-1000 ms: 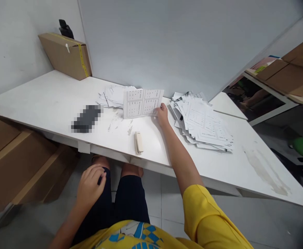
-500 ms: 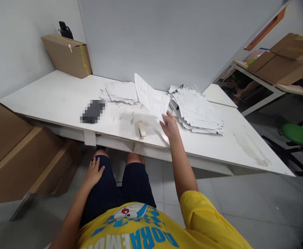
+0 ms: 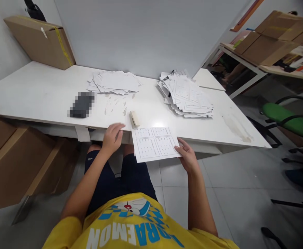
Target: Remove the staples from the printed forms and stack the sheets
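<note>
Our right hand pinches the printed sheets; left hand empty, fingers loosely parted near stapler.

an office-like room; white desk, paper piles, wheeled green chair.

Open strip of desk left of the blurred dark object. Stapler blocks me between my left hand and the right paper pile.
</note>
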Available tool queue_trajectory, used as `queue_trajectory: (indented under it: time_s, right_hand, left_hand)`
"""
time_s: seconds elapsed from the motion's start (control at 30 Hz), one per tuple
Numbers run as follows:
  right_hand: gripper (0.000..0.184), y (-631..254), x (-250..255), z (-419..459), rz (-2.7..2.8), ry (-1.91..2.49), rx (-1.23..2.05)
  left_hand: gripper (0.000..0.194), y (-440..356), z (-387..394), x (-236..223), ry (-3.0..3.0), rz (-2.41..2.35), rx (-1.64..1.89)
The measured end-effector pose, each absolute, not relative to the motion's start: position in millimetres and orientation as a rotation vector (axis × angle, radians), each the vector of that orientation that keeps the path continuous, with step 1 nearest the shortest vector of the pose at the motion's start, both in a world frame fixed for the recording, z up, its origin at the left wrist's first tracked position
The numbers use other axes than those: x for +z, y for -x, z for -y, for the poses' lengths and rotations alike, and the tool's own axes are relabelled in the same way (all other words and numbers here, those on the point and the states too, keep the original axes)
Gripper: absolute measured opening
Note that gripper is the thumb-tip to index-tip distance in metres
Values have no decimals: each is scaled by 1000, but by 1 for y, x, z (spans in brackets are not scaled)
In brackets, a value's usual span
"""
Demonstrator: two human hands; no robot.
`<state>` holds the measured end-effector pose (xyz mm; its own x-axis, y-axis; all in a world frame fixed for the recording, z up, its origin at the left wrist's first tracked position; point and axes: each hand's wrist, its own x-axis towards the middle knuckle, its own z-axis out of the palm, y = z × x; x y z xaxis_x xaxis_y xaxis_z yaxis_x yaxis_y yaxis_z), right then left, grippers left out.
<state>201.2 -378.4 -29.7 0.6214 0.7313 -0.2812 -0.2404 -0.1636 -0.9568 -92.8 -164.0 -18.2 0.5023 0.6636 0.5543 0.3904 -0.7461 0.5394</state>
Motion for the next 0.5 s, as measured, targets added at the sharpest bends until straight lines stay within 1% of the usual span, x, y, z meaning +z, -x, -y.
queue_trajectory:
  time_s: [0.07,0.13,0.23,0.3,0.5]
  right_hand:
    - [76,-202,-27,374,449,1522,868]
    - [76,-201,-25,369,470,1546,851]
    - [78,-201,-25,366,485,1577,807]
    - [78,-202,-28,365,480,1597,769]
    - [71,-205,-36,366,458,1636,695]
  left_hand:
    - [44,59,138,7,-2438,-777,1079]
    - [42,32,116,22,-2484,-717,910]
    - [45,12,98,26,-2512,-636,562]
    - [47,10,95,25,-2488,-624,411]
    - [47,15,97,25,-2402,-627,339]
